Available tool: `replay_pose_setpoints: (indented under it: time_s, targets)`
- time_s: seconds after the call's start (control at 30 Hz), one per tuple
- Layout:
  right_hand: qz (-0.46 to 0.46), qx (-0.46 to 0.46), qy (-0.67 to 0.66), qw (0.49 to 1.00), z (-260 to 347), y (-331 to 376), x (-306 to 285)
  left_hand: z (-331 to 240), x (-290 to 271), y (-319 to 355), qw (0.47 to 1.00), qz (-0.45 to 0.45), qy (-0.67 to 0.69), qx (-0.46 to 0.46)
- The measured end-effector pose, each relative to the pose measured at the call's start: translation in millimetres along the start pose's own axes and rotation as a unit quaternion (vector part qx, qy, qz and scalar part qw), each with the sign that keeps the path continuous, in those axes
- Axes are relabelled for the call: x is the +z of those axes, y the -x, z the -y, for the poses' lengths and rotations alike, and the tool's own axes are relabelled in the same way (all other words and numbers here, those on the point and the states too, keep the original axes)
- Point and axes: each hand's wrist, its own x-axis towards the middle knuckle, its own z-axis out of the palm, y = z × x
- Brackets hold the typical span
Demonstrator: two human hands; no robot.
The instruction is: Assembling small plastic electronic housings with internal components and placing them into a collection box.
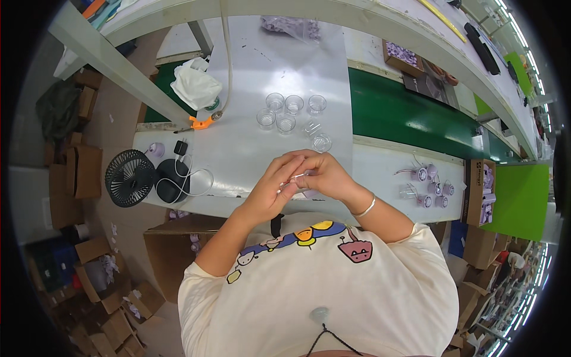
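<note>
Left hand (266, 191) and right hand (331, 177) pinch a small pale piece (298, 176), mostly hidden, at the glossy grey table's (238, 157) near edge!
Off right, six round lilac parts (436, 188); ahead, seven clear, round cups (294, 105); beyond right, a smooth green belt (392, 113); farthest, one crinkled bag (291, 27).

Over my feed I cannot identify the small pale piece (298, 176), mostly hidden between the left hand (273, 182) and right hand (328, 175). A shelf beam (291, 6) covers part of the clear bag (310, 34), whose purple contents (284, 25) are too small for me to tell
</note>
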Motion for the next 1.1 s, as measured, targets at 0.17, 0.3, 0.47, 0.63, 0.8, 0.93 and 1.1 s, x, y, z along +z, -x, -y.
replay_pose_setpoints:
  time_s: [0.17, 0.3, 0.47, 0.63, 0.8, 0.93, 1.1]
  targets:
    - [-0.106, -0.064, -0.124, 0.984, 3, 10, -28, -9, 4, -6, 0.993, -0.084, 0.06, -0.056]
    - [-0.019, 0.001, -0.207, 0.978, -14, 15, -36, -5, 2, -15, 0.985, -0.099, 0.135, -0.051]
    - [0.049, 0.003, -0.181, 0.982, -39, 21, -16, -6, 7, -15, 0.989, -0.127, 0.069, -0.036]
    - [-0.098, -0.063, 0.086, 0.989, 0, 31, -6, -4, 13, -15, 0.969, -0.215, 0.105, -0.066]
    - [-0.166, -0.145, 0.118, 0.968, 10, 33, 0, -12, 21, -16, 0.964, -0.251, 0.088, -0.016]
    - [-0.126, -0.264, 0.127, 0.948, 5, 24, 20, -16, 28, -19, 0.971, -0.219, 0.089, 0.019]
    - [-0.051, -0.211, -0.08, 0.973, 1, 26, 17, -19, 38, -19, 0.96, -0.2, 0.193, -0.017]
